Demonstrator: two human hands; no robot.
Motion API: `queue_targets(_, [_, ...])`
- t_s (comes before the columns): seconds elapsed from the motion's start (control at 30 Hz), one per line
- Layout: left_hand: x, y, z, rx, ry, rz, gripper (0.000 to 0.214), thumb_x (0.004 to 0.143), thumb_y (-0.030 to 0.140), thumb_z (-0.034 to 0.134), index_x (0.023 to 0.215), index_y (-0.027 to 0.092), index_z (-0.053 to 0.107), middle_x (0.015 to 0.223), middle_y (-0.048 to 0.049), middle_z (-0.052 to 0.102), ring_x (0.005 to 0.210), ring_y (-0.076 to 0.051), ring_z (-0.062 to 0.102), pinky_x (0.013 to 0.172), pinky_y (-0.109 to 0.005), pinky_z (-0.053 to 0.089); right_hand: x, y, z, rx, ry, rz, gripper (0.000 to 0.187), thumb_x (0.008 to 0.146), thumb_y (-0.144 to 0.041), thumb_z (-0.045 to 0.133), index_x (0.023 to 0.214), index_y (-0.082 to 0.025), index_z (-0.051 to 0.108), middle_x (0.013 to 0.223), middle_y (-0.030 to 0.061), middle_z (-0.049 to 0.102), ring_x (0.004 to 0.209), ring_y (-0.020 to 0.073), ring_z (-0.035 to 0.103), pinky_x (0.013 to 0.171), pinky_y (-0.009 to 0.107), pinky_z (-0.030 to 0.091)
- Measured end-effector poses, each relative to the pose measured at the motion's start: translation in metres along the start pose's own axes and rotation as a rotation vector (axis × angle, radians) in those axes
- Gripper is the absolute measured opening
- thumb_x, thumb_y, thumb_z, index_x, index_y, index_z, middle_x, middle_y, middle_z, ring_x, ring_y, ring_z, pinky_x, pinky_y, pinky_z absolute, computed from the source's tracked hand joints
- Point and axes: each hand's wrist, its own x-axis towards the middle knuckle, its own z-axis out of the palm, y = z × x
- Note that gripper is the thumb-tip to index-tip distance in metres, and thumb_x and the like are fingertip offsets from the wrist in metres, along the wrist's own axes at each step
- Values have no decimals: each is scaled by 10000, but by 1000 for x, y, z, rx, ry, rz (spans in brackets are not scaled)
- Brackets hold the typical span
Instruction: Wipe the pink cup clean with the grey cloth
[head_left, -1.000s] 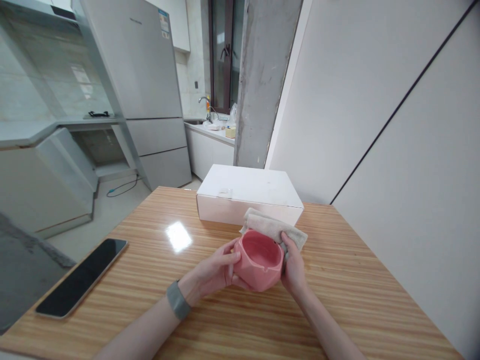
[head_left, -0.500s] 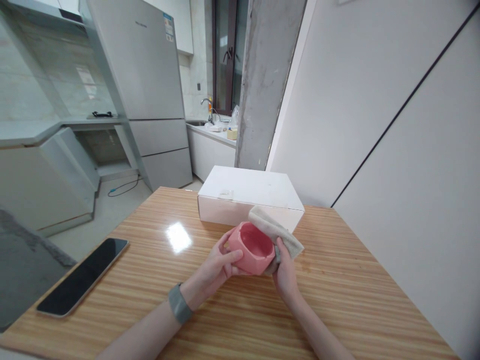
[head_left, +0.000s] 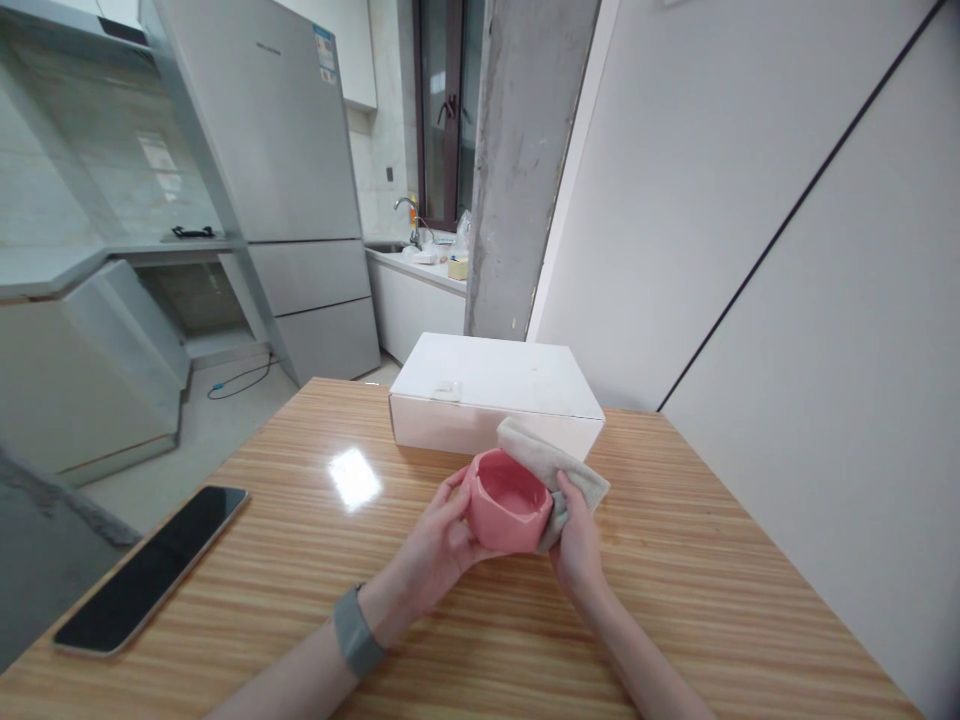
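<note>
A pink faceted ashtray [head_left: 508, 530] with notches in its rim is held above the table, its opening tilted up towards me. My left hand [head_left: 439, 540] is closed round its left side and underside. In my right hand [head_left: 577, 545] is a folded light grey cloth [head_left: 551, 462], pinched under the thumb. Part of the cloth lies against the ashtray's right side, and another part sticks up behind its rim. The fingers behind the cloth are mostly hidden. A grey band [head_left: 358, 632] is on my left wrist.
Just beyond my hands, a closed white box [head_left: 495, 375] stands on the wood-grain table [head_left: 712, 600]. A dark-screened phone [head_left: 150, 575] lies near the left edge. Farther off are a fridge [head_left: 300, 150] and a sink counter; a white wall rises on the right.
The ashtray has turned slightly in my left hand, and the left thumb has shifted from its front to its left rim. The cloth stays at its right side. The view has moved slightly.
</note>
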Motion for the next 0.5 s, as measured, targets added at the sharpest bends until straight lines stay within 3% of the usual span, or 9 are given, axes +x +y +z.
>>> queue_targets(0.1, [1, 0, -7, 17, -27, -19, 460, 859, 258, 678, 1270, 273, 473, 1347, -85, 567, 1030, -225, 649, 776, -383, 585, -3, -10, 5, 88, -13, 101, 290, 731, -445, 680, 941, -248, 715, 883, -35, 774, 933, 217, 715, 845, 328, 575])
queue_targets(0.27, [0, 2, -13, 62, -172, -101, 548, 752, 170, 757, 1248, 233, 533, 1223, -85, 638, 782, -139, 660, 663, -285, 586, -10, -26, 12, 154, -71, 205, 192, 655, -423, 694, 747, -254, 692, 679, -32, 742, 841, 254, 725, 778, 357, 589])
queue_targets(0.5, [2, 8, -14, 130, -221, -94, 550, 745, 171, 760, 1260, 214, 575, 1179, -101, 666, 843, -168, 670, 700, -302, 597, -10, -28, 13, 141, -95, 221, 181, 609, -389, 734, 717, -248, 698, 691, -20, 751, 892, 277, 720, 809, 373, 582])
